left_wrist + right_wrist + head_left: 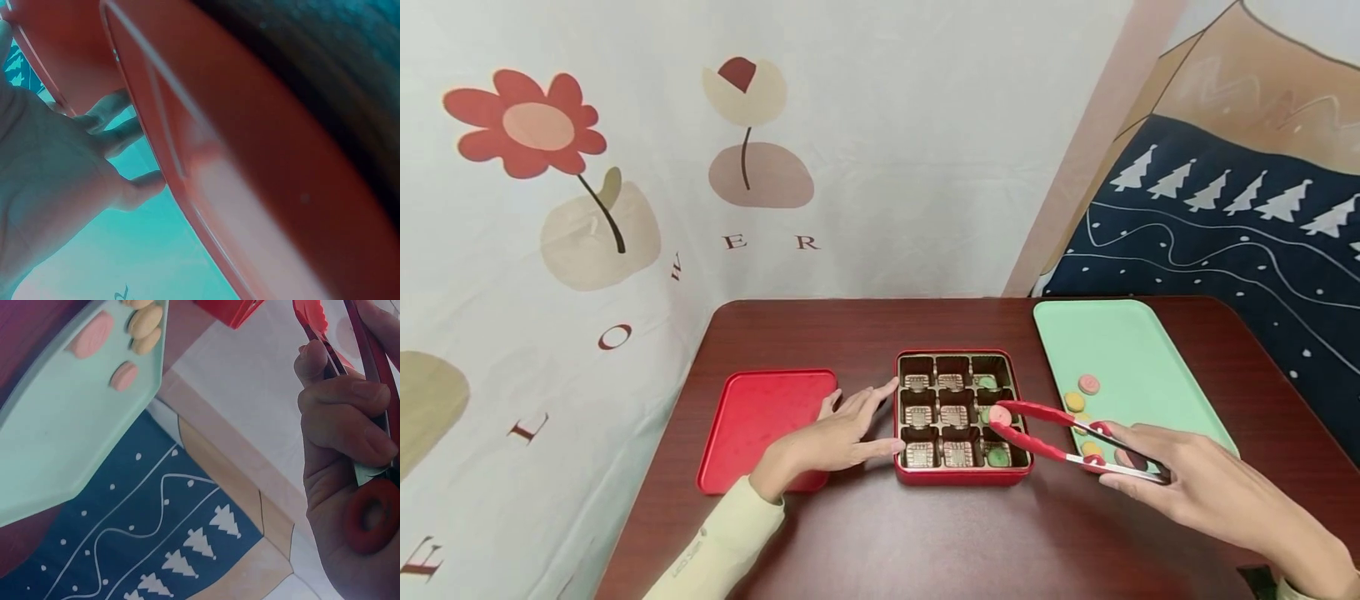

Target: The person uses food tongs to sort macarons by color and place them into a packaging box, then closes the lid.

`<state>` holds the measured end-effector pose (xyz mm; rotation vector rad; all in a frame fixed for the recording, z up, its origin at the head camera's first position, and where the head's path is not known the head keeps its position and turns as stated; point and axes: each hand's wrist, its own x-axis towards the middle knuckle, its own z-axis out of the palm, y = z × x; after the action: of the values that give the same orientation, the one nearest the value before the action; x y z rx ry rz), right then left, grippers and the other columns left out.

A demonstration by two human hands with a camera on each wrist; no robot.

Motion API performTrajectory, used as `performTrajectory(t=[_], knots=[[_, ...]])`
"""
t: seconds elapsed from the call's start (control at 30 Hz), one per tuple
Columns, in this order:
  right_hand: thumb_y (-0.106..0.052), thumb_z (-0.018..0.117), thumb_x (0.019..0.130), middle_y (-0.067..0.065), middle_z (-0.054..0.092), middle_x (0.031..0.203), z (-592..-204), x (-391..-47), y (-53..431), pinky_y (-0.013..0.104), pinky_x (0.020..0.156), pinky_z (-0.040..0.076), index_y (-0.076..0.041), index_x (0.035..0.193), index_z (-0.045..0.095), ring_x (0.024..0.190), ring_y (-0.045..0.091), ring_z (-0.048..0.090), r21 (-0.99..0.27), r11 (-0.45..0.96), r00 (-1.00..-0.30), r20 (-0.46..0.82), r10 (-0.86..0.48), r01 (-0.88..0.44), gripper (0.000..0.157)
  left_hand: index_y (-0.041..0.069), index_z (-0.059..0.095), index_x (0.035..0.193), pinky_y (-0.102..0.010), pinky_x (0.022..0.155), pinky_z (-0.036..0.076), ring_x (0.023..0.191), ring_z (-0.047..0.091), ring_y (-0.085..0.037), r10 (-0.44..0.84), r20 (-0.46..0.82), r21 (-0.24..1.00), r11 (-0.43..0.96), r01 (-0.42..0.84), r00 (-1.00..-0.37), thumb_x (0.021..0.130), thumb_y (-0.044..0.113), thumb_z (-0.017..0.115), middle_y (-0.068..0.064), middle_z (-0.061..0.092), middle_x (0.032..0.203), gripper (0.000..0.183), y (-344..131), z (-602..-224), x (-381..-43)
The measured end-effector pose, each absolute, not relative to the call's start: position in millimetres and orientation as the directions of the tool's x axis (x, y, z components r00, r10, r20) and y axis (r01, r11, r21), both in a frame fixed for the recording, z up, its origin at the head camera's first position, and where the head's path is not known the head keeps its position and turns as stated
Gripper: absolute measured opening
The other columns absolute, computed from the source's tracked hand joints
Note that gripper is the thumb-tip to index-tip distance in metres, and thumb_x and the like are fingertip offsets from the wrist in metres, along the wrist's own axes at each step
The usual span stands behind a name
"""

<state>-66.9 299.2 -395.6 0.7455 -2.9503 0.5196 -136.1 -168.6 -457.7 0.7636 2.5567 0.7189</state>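
A red square box (964,478) with a brown compartment insert stands mid-table. Its right-hand column holds green macarons (998,457). My left hand (842,429) lies along the box's left side, fingers spread and fingertips at its rim. In my right hand (1195,467) I grip red-tipped tongs (1048,452), also seen as red tongs (312,319) in the right wrist view. Between their tips is a pink macaron (999,416), above the middle compartment of the right column, overlapping a green macaron there.
A red lid (760,417) lies flat at the left, partly under my left wrist. To the right, a mint-green tray (1120,333) carries several pink and yellow macarons, including a pink macaron (1088,384) and a yellow macaron (1075,402). A printed cloth hangs behind the table.
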Motion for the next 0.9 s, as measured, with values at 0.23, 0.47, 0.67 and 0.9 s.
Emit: performTrajectory(t=[0.23,0.47,0.67,0.9], knots=[[-0.043,0.096,0.085,-0.009,0.075,0.114,-397.0,-67.7,290.0,0.027,0.066,0.054,-0.011,0.134,0.079,0.09,0.004,0.062,-0.331,0.788,-0.853,0.147,-0.501,-0.52,0.061,0.022,0.01,0.177,-0.071,0.126,0.002,0.163,0.023,-0.027,0.586,-0.21,0.576,0.721,0.385,-0.783,0.105,0.07,0.058,-0.007,0.029,0.177,0.099,-169.6,-457.9,-135.7],[-0.042,0.095,0.086,-0.015,0.072,0.11,-400.7,-67.2,284.9,0.024,0.064,0.05,-0.01,0.135,0.078,0.086,-0.001,0.058,-0.368,0.754,-0.835,0.145,-0.531,-0.543,0.061,0.023,0.01,0.177,-0.071,0.126,0.001,0.164,0.022,-0.03,0.586,-0.203,0.581,0.717,0.385,-0.785,0.105,0.071,0.058,-0.007,0.029,0.177,0.099,-170.3,-458.5,-136.0],[-0.044,0.093,0.088,-0.008,0.076,0.117,-402.9,-67.2,279.5,0.025,0.067,0.054,-0.011,0.134,0.079,0.093,0.001,0.064,-0.347,0.74,-0.814,0.157,-0.559,-0.576,0.058,0.023,0.01,0.177,-0.071,0.126,0.001,0.164,0.022,-0.031,0.587,-0.209,0.577,0.72,0.386,-0.782,0.105,0.071,0.057,-0.008,0.029,0.177,0.098,-170.5,-458.1,-136.6],[-0.05,0.089,0.091,-0.008,0.076,0.121,-400.6,-66.1,275.4,0.027,0.07,0.057,-0.011,0.136,0.078,0.095,0.002,0.066,-0.34,0.75,-0.815,0.107,-0.569,-0.568,0.061,0.022,0.011,0.177,-0.07,0.126,0.001,0.164,0.022,-0.03,0.586,-0.211,0.58,0.72,0.382,-0.782,0.105,0.07,0.058,-0.007,0.029,0.177,0.098,-169.9,-456.8,-136.7]])
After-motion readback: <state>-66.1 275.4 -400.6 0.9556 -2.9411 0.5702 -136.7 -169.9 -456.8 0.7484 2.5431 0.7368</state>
